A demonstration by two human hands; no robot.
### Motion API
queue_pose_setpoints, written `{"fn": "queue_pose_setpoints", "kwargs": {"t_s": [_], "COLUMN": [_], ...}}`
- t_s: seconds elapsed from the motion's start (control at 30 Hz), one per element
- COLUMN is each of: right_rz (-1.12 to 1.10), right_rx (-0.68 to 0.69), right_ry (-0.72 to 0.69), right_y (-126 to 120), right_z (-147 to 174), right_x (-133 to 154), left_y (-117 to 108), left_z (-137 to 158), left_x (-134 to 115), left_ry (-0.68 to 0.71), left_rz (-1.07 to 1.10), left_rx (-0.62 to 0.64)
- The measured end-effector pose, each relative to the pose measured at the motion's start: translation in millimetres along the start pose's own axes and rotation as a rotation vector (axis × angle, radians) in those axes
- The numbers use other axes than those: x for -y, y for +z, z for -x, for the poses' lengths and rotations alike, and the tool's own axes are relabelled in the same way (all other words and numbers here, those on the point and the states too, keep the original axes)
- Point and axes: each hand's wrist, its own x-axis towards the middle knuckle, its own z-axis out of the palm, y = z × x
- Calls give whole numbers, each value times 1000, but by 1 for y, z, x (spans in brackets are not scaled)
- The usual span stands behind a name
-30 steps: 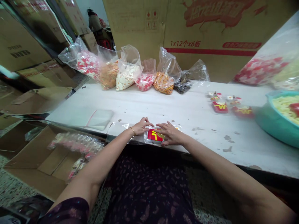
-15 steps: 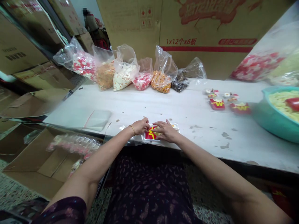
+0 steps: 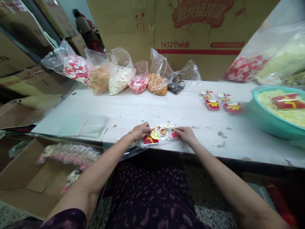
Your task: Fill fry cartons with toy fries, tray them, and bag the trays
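On the white table in front of me lies a clear plastic tray (image 3: 158, 128) with moulded hollows. It holds a red fries packet (image 3: 151, 139) with a yellow zigzag mark, a small fried-egg piece, a round pizza-like piece and a red-and-white piece. My left hand (image 3: 140, 131), with a bracelet at the wrist, pinches the tray's left end above the fries packet. At the opposite end, the fingertips of my right hand (image 3: 186, 135) are closed on the edge. Clear film (image 3: 135, 152) spreads under the tray's left side and over the table edge; whether it encloses the tray I cannot tell.
Several bags of small pieces (image 3: 121, 78) line the table's back. Two filled trays (image 3: 213, 105) lie right of centre, beside a turquoise basin (image 3: 269, 119) of pale strips. Flat clear bags (image 3: 92, 127) lie left. An open carton (image 3: 35, 183) with packed sets stands below left.
My right hand has moved right, off the fries packet to the tray's far end, uncovering the small pieces. My left hand stays at the left end. The whole view has shifted slightly.
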Motion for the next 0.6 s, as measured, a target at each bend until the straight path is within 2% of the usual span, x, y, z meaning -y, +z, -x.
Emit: {"fn": "queue_pose_setpoints", "kwargs": {"t_s": [0.23, 0.33, 0.43, 0.5, 0.57, 0.6], "right_rz": [-429, -516, -386, -166, 110, 247], "right_rx": [129, 149, 90, -102, -388, -483], "right_ry": [56, 78, 41, 29, -6, -6], "right_y": [64, 62, 17, -33, -89, -116], "right_z": [16, 17, -5, -30, -58, -73], "right_x": [28, 27, 5, -18, -45, -57], "left_y": [37, 39, 30, 27, 30, 31], "left_z": [-58, -66, -48, -27, -8, -2], "left_x": [-49, -56, -58, -57, -51, -46], "left_ry": [113, 137, 112, -8, -119, -151], "left_rz": [51, 34, -90, -285, -458, -520], "left_rx": [-101, -134, -180, -152, -81, -61]}}
